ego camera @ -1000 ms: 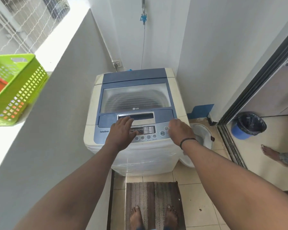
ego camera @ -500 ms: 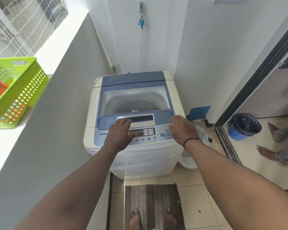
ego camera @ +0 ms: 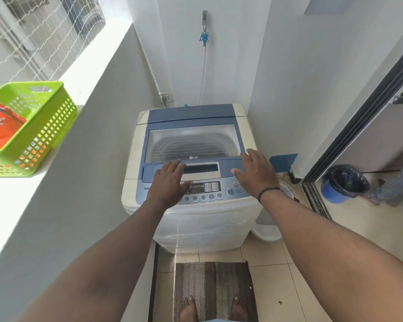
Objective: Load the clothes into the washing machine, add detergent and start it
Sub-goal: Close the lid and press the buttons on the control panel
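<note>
A white and blue top-loading washing machine (ego camera: 191, 217) stands ahead with its glass lid (ego camera: 193, 141) closed. My left hand (ego camera: 169, 182) lies flat over the left part of the control panel (ego camera: 209, 189), fingertips at the lid's front handle. My right hand (ego camera: 256, 173) hovers open at the lid's front right corner, a dark band on its wrist. On the left ledge sits a green basket (ego camera: 49, 129) holding an orange and blue detergent pack (ego camera: 0, 126). No clothes are visible.
A low wall (ego camera: 84, 182) and ledge run along the left. A white tub (ego camera: 269, 233) sits on the floor right of the machine. A blue bin (ego camera: 342, 184) and another person's legs (ego camera: 396, 184) are beyond the sliding door track. A striped mat (ego camera: 214, 289) lies under my feet.
Both hands have slid forward from the control panel toward the lid's front edge; the right hand opened and moved up to the lid's right corner. The view tilted slightly upward.
</note>
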